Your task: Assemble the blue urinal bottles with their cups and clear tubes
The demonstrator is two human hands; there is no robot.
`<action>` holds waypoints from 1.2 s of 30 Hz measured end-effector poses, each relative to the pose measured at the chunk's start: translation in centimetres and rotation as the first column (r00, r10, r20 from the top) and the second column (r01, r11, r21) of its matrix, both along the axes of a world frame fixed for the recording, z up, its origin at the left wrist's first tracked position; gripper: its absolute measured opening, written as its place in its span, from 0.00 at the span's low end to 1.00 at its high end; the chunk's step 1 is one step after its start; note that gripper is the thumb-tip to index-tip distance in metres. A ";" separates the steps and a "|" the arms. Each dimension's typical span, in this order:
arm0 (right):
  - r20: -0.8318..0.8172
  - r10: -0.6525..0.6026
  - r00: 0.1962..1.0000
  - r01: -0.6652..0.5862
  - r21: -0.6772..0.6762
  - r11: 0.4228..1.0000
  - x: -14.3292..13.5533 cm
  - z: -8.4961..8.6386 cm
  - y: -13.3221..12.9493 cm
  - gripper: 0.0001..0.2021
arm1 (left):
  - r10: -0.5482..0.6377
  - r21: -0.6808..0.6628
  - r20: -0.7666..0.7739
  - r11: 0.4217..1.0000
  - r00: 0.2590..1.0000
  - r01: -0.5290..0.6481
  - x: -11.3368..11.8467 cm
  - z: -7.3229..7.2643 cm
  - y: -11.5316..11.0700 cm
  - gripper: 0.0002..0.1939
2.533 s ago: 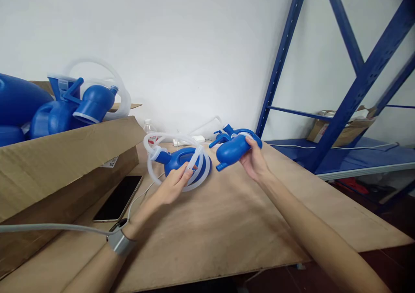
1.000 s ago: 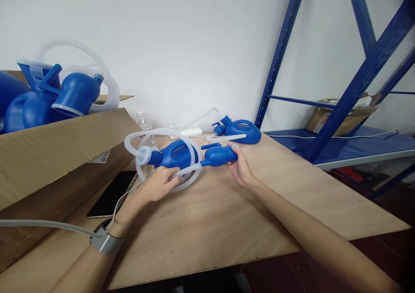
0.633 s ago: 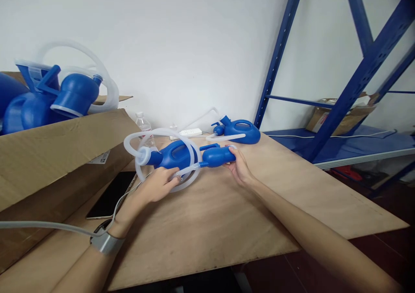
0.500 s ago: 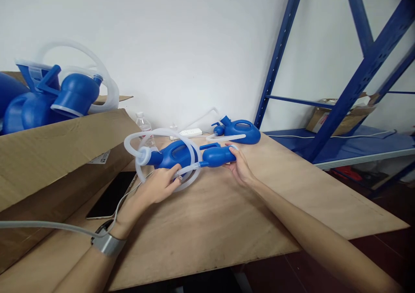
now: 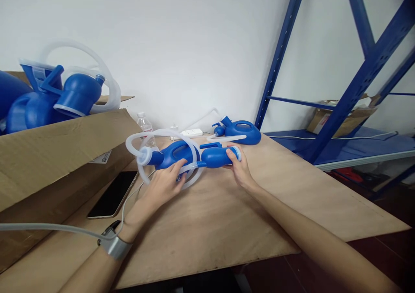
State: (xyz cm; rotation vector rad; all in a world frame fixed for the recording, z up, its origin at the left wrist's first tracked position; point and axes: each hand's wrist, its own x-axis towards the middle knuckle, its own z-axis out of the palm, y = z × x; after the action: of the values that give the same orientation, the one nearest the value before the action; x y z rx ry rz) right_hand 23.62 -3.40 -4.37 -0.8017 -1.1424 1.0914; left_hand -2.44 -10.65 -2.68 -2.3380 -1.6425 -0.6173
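My right hand (image 5: 240, 168) grips a blue plastic cup-shaped receiver (image 5: 216, 157) with a white rim and a small handle, its thumb near the rim. The receiver lies on its side, rim turned to the right. From its narrow left end runs a translucent tube (image 5: 167, 132), looped around a blue urinal bottle (image 5: 171, 154) and joined to the white cap (image 5: 144, 156). My left hand (image 5: 167, 182) is closed on the tube near the receiver, in front of the bottle. The left fingertips are partly hidden.
A cardboard box (image 5: 65, 154) of similar blue parts stands at left, beside a phone (image 5: 113, 194). Behind are a plastic bottle (image 5: 144, 122), a power strip (image 5: 192, 132) and another blue urinal bottle (image 5: 244, 133). A cable (image 5: 61, 227) crosses my left wrist. Blue shelving (image 5: 343, 89) stands at right.
The receiver has turned slightly in my right hand, so more of its white rim shows. My left hand has shifted a little to the right along the tube.
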 end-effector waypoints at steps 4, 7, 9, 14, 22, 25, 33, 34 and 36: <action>0.005 -0.016 1.000 0.016 0.020 1.000 -0.2 0.2 -0.4 0.22 | -0.095 -0.005 -0.009 0.996 0.995 0.095 0.4 0.3 -0.6 0.19; 0.014 -0.018 1.000 0.018 0.028 0.999 -0.1 0.4 -0.6 0.22 | -0.084 -0.086 -0.030 0.993 0.996 0.081 0.5 0.7 -0.7 0.21; 0.013 -0.020 1.000 0.020 0.029 0.999 0.0 0.5 -0.6 0.22 | -0.079 -0.115 -0.044 0.991 0.996 0.073 0.5 1.0 -0.6 0.23; 0.025 -0.003 1.000 0.001 0.102 0.995 0.4 0.8 -0.6 0.20 | -0.098 -0.171 -0.143 0.982 0.985 0.073 0.7 1.3 -0.7 0.22; 0.065 0.052 0.997 -0.057 0.080 0.995 0.6 0.8 -0.6 0.19 | -0.125 -0.172 -0.182 0.981 0.975 0.094 0.7 1.4 -0.9 0.20; 0.060 0.041 0.997 -0.046 0.072 0.996 0.4 0.7 -0.8 0.19 | -0.115 -0.165 -0.189 0.983 0.975 0.084 0.6 1.1 -0.8 0.21; 0.064 -0.043 0.997 0.039 0.062 0.997 -0.1 -0.2 -1.1 0.21 | -0.088 -0.156 -0.258 0.987 0.962 0.048 0.9 1.1 -0.8 0.20; 0.066 -0.055 0.996 0.051 0.063 0.997 -0.2 -0.2 -1.1 0.21 | -0.075 -0.156 -0.265 0.987 0.961 0.034 1.0 1.2 -0.8 0.20; 0.070 -0.071 0.995 0.067 0.061 0.996 -0.3 -0.1 -1.4 0.21 | -0.062 -0.152 -0.266 0.988 0.962 0.022 1.1 1.1 -0.8 0.20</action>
State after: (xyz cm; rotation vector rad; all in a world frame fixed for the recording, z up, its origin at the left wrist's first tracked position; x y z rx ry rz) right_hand 23.34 -4.77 -4.50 -0.8345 -1.1934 0.9742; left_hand -1.32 -11.43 -1.61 -2.4357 -1.5641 -0.1750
